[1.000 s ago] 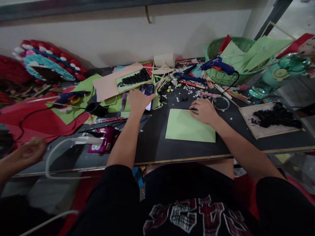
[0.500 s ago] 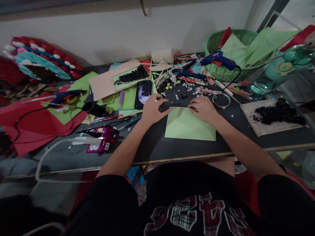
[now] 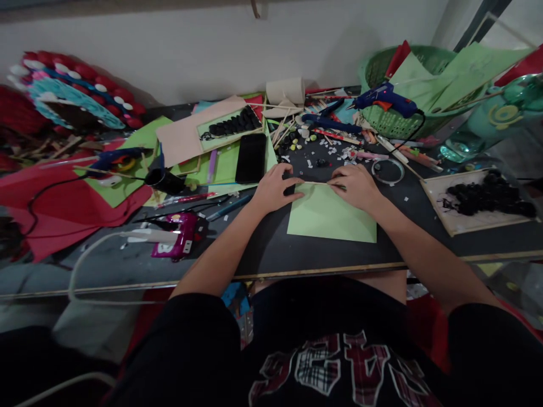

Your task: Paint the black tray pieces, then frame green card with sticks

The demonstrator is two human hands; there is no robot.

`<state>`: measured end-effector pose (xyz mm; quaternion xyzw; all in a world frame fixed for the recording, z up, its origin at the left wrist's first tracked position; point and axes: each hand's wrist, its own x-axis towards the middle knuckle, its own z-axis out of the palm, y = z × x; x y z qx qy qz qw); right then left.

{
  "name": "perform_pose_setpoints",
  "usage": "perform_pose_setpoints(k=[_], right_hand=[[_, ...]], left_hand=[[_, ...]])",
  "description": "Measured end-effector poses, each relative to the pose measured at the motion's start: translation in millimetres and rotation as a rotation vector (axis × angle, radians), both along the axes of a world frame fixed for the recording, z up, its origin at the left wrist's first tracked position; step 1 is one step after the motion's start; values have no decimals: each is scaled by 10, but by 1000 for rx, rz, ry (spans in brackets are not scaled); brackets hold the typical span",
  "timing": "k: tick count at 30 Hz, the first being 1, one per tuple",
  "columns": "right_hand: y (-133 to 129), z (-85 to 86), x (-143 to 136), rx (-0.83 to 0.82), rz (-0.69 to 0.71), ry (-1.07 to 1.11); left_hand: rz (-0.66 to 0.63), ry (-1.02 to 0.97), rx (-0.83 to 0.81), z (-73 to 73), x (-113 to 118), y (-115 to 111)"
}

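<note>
A pale green sheet of paper [image 3: 333, 217] lies flat on the dark table in front of me. Along its far edge runs a thin wooden stick [image 3: 316, 182]. My left hand [image 3: 274, 189] rests at the paper's far left corner, its fingertips closed at the stick's left end and its thumb by the paper's edge. At the other end, my right hand [image 3: 358, 186] pinches the stick with thumb and fingers, pressing it against the sheet. The fingertips hide both ends of the stick.
A black phone [image 3: 250, 159] lies left of my hands. Blue glue guns [image 3: 387, 100] sit near the green basket [image 3: 373, 70] and at left. A framed panel with black pieces [image 3: 436, 195] lies right; a purple device [image 3: 180, 237] lies left. Paper scraps litter the back.
My left fingertips have come in to the stick's left end. My right hand stays at the other end. The phone's screen has gone dark, and the view has shifted slightly.
</note>
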<state>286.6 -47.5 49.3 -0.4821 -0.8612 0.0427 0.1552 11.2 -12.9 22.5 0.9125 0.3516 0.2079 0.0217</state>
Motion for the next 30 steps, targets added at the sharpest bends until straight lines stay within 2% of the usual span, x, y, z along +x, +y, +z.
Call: perform_pose_setpoints(k=[22, 26, 30], right_hand=[[-57, 101, -14, -43, -26, -12], [-1, 186, 100, 27, -58, 82], [75, 289, 367, 42, -168, 220]], left_hand=[[23, 46, 4, 19, 1, -42], [-15, -5, -1, 28, 15, -47], [-70, -51, -38, 75, 43, -88]])
